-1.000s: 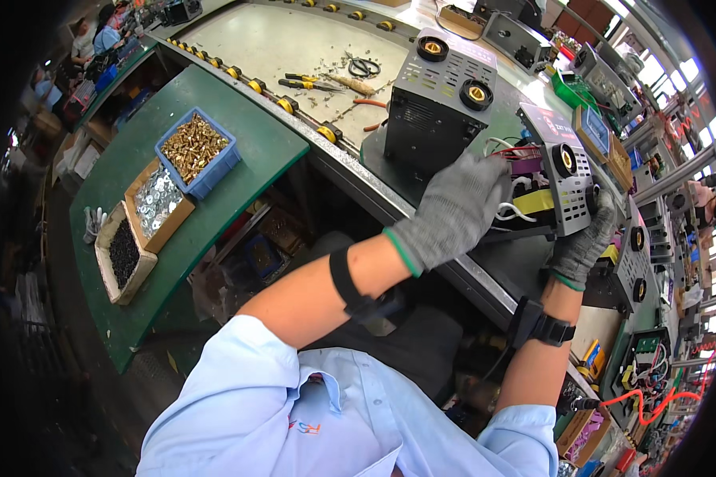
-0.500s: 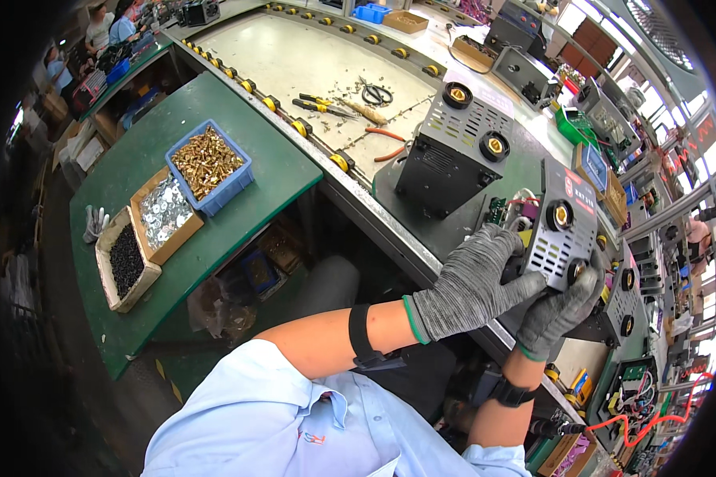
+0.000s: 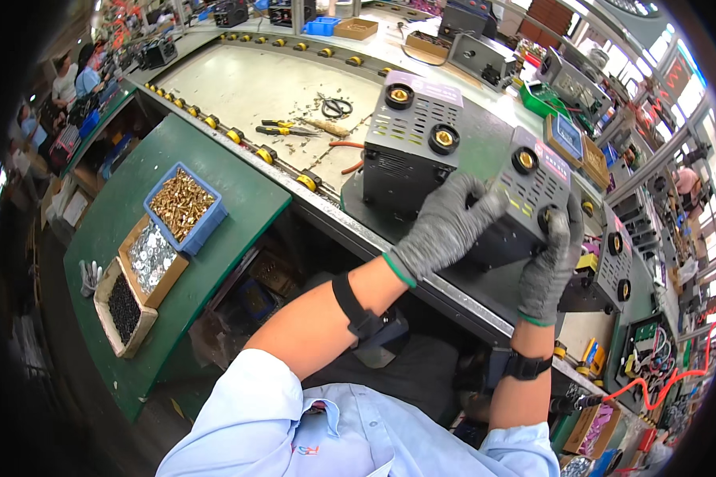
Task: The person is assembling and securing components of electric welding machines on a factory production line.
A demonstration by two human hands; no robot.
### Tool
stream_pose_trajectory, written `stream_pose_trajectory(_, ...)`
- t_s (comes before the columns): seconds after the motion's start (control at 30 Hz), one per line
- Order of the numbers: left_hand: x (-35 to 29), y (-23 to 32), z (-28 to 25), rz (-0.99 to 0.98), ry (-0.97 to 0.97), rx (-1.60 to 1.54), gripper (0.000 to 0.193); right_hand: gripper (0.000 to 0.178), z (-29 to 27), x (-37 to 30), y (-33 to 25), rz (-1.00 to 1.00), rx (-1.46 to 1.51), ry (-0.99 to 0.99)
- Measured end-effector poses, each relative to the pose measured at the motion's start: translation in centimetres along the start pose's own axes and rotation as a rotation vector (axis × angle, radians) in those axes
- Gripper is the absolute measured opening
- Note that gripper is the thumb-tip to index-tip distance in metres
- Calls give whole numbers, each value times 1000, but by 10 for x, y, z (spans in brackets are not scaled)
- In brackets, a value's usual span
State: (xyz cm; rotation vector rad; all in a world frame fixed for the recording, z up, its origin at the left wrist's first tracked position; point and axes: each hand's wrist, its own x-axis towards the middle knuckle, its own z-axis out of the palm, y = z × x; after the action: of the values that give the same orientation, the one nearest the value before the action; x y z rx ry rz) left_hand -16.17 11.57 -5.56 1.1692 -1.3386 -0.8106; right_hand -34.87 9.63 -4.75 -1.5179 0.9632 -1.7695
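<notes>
Both my hands wear grey knit gloves with green cuffs. Between them is a black metal machine case [image 3: 530,191], its slotted front panel with two round brass-centred sockets facing up. My left hand [image 3: 452,222] grips the case's left edge, thumb on the panel's rim. Round the right edge, by the lower socket, curl the fingers of my right hand [image 3: 550,266]. Part of the case's lower side is hidden by the gloves. A matching case [image 3: 410,135] stands just left of it, and another case [image 3: 612,266] sits to the right.
On the green side table [image 3: 239,187] are a blue bin of brass fittings [image 3: 215,219], a cardboard box of washers [image 3: 163,290] and a tray of black screws [image 3: 139,338]. Yellow-handled pliers [image 3: 282,129] and scissors [image 3: 336,107] lie on the bench. A red coiled hose [image 3: 652,393] hangs at right.
The held case has turned and settled beside the left case. Its inner board and wires, visible before, no longer show. My left hand has shifted from its inner side to its edge.
</notes>
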Motion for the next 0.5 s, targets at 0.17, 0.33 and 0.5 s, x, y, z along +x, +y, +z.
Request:
stream_pose_trajectory(0.17, 16, -15, 9, -50, -28, -52, 51, 60, 12, 9, 10, -18, 115, 57)
stream_pose_trajectory(0.33, 11, -20, 24, 65, 151, -126, 50, 55, 4, 12, 8, -83, 4, -3)
stream_pose_trajectory(0.5, 5, -16, 25, -37, 128, -244, 37, 64, -1, 26, 18, 77, 281, -60)
